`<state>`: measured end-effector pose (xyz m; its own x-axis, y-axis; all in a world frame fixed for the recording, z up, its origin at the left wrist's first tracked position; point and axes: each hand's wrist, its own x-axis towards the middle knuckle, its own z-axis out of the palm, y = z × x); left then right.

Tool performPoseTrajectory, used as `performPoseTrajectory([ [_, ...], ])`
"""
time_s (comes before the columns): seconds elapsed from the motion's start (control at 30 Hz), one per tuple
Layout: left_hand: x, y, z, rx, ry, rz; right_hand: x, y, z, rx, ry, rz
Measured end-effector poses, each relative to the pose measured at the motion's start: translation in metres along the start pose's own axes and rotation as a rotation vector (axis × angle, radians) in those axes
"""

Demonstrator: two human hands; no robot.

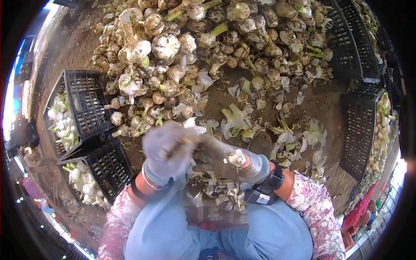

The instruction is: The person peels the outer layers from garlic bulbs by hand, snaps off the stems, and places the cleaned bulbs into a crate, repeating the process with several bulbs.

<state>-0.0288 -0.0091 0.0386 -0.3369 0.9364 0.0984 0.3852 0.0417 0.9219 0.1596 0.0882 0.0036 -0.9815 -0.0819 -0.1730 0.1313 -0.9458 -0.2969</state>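
Note:
My left hand [169, 149], in a pale, dirt-stained glove, is smeared by motion left of centre. Close beside it, my right hand [225, 158] wears a greyish glove, its blurred fingers pointing toward the left one. A small whitish patch [237, 159] shows at the right glove; I cannot tell whether it is a bulb. Pale peel [195, 125] shows just above where the hands meet. What either hand holds, if anything, is hidden by blur. Beyond the hands lies a large heap of soil-covered garlic bulbs [165, 46].
Black crates of cleaned white garlic stand at left, one higher [89, 104] and one lower [110, 164]. More black crates [359, 130] line the right side. Loose skins [236, 119] litter the soil floor. My knees [279, 229] are at the bottom. Another person's red clothing [357, 212] shows lower right.

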Motion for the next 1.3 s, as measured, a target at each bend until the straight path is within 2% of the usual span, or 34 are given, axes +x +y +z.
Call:
performPoseTrajectory([
  [0.1, 0.021, -0.003, -0.005, 0.286, 0.192, 0.136, 0.002, -0.014, 0.010, -0.068, -0.032, -0.051],
  [0.2, 0.009, -0.014, 0.012, 0.291, -0.165, 0.159, -0.002, -0.013, 0.002, -0.079, -0.052, -0.005],
  [0.3, -0.001, -0.027, 0.014, 0.374, -0.209, 0.069, -0.011, -0.015, 0.001, -0.139, -0.011, 0.058],
  [0.33, 0.000, -0.027, 0.020, 0.462, -0.077, 0.103, -0.012, -0.020, -0.001, -0.215, -0.002, 0.093],
  [0.37, 0.000, -0.030, 0.021, 0.500, -0.078, 0.042, -0.012, -0.025, -0.002, -0.290, 0.005, 0.126],
  [0.43, -0.002, -0.040, 0.017, 0.582, -0.083, -0.075, -0.019, -0.031, -0.023, -0.637, 0.178, 0.124],
  [0.47, -0.004, -0.051, 0.018, 0.605, -0.008, -0.068, -0.023, -0.042, -0.035, -0.749, 0.278, 0.156],
  [0.53, -0.018, -0.058, 0.026, 0.643, -0.209, -0.105, -0.022, -0.052, -0.072, -1.227, 0.555, 0.138],
  [0.57, -0.024, -0.060, 0.031, 0.661, -0.310, -0.126, -0.017, -0.056, -0.090, -1.594, 0.726, 0.081],
  [0.6, -0.023, -0.061, 0.041, 0.793, -0.836, -0.356, -0.008, -0.066, -0.094, -1.670, 0.766, 0.141],
  [0.67, -0.034, -0.053, 0.055, 0.803, -0.675, -0.049, 0.011, -0.080, -0.097, -1.818, 0.843, 0.260],
  [0.7, -0.037, -0.050, 0.059, 0.802, -0.595, 0.104, 0.020, -0.076, -0.097, -1.982, 0.843, 0.252],
  [0.73, -0.026, -0.052, 0.060, 0.902, -0.762, -0.147, 0.030, -0.070, -0.098, -2.146, 0.841, 0.242],
  [0.77, -0.016, -0.059, 0.056, 0.989, -0.640, -0.140, 0.036, -0.065, -0.103, -2.311, 0.836, 0.231],
  [0.83, -0.001, -0.080, 0.046, 1.151, -0.387, -0.124, 0.028, -0.029, -0.121, -2.253, 0.718, 0.252],
  [0.87, 0.005, -0.088, 0.045, 1.167, -0.408, -0.082, 0.020, -0.004, -0.110, -2.275, 0.652, 0.260],
  [0.9, 0.010, -0.099, 0.044, 1.181, -0.414, -0.047, 0.017, 0.029, -0.090, -2.031, 0.099, 0.857],
  [0.93, 0.014, -0.109, 0.045, 1.193, -0.433, -0.009, 0.011, 0.016, -0.041, -1.843, -0.213, 0.990],
  [0.97, 0.021, -0.119, 0.050, 1.227, -0.484, 0.011, -0.022, 0.054, -0.064, -1.496, -0.231, 0.771],
  [1.07, 0.027, -0.122, 0.079, 1.313, -0.594, 0.042, -0.016, 0.052, -0.056, -1.404, -0.134, 0.711],
  [1.1, 0.014, -0.128, 0.085, 1.249, -0.662, 0.040, -0.004, 0.032, -0.057, -1.588, 0.039, 0.612],
  [1.17, -0.026, -0.145, 0.101, 1.117, -0.805, 0.051, 0.017, -0.025, -0.042, -1.606, 0.505, 0.602],
  [1.2, -0.040, -0.132, 0.098, 0.990, -0.867, 0.001, 0.022, -0.032, -0.054, -1.757, 0.670, 0.386],
  [1.23, -0.047, -0.117, 0.091, 0.861, -0.928, -0.050, 0.032, -0.037, -0.065, -1.880, 0.738, 0.273],
  [1.27, -0.041, -0.109, 0.092, 0.681, -1.208, -0.151, 0.040, -0.041, -0.069, -1.984, 0.727, 0.119],
  [1.3, -0.033, -0.101, 0.096, 0.483, -1.468, -0.257, 0.055, -0.046, -0.072, -2.086, 0.635, 0.102],
])
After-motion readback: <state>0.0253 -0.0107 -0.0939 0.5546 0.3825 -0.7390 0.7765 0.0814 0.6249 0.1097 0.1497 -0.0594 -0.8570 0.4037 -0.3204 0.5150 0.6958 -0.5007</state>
